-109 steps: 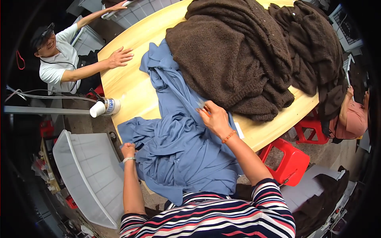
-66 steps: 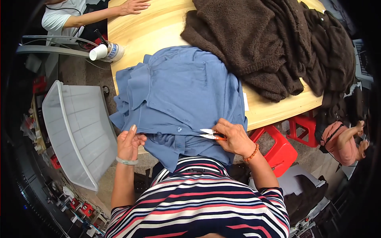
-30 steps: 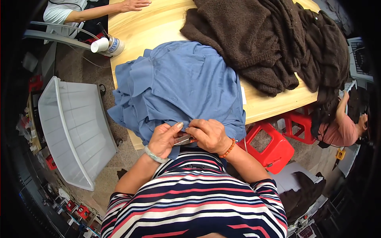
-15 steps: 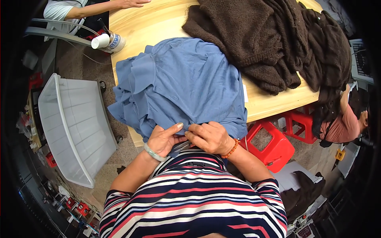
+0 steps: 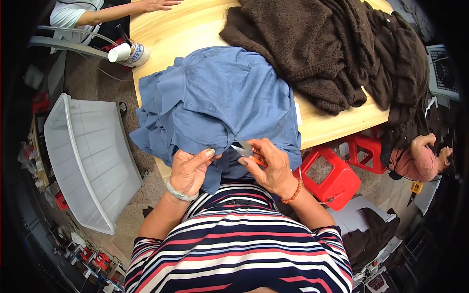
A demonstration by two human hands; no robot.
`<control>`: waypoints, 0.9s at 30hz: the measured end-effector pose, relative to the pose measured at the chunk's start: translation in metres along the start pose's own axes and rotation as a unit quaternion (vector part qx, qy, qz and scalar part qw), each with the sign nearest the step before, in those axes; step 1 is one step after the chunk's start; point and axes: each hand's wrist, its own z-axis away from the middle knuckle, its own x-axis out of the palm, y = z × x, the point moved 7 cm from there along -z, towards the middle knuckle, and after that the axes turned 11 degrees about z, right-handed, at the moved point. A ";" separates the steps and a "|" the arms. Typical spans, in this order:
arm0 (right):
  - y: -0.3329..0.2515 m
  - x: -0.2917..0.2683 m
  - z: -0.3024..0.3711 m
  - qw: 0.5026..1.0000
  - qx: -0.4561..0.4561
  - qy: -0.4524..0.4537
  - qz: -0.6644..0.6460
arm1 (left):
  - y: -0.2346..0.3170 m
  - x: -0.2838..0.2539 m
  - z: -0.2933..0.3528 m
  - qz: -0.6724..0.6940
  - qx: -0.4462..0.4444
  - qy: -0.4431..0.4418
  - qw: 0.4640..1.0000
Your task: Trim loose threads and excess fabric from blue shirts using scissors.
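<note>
A blue buttoned garment [image 5: 229, 93] lies bunched on the light wooden table, its lower part hanging over the near edge in front of me. My left hand [image 5: 190, 171] is closed on a fold of its cloth, thumb on top. In my right hand [image 5: 269, 166] is a pair of thread snips [image 5: 244, 149] with orange on the handle, its pointed blades apart and directed left at the cloth. The blade tips are close to the fabric; whether they touch it I cannot tell.
Dark brown knitted garments [image 5: 312, 49] are heaped on the table [image 5: 195, 29] at the far right. A white cup and jar [image 5: 139, 54] stand at its left edge. Red stools [image 5: 332, 180] are to the right, a white wheeled bin [image 5: 93, 161] to the left. Two other people sit nearby.
My right hand has turned and moved slightly right, bringing the snips up into view with blades apart. My left hand has shifted a little left, still gripping the cloth.
</note>
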 end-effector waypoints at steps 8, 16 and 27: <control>-0.021 0.005 -0.004 0.999 -0.027 -0.013 0.034 | 0.004 0.013 -0.001 -0.029 0.031 -0.020 0.999; -0.025 0.008 -0.007 0.997 -0.004 -0.057 0.049 | 0.005 0.016 0.000 -0.080 0.069 -0.044 0.993; -0.022 0.002 -0.006 0.999 -0.017 -0.013 0.033 | 0.003 0.010 -0.003 -0.076 0.058 -0.049 0.994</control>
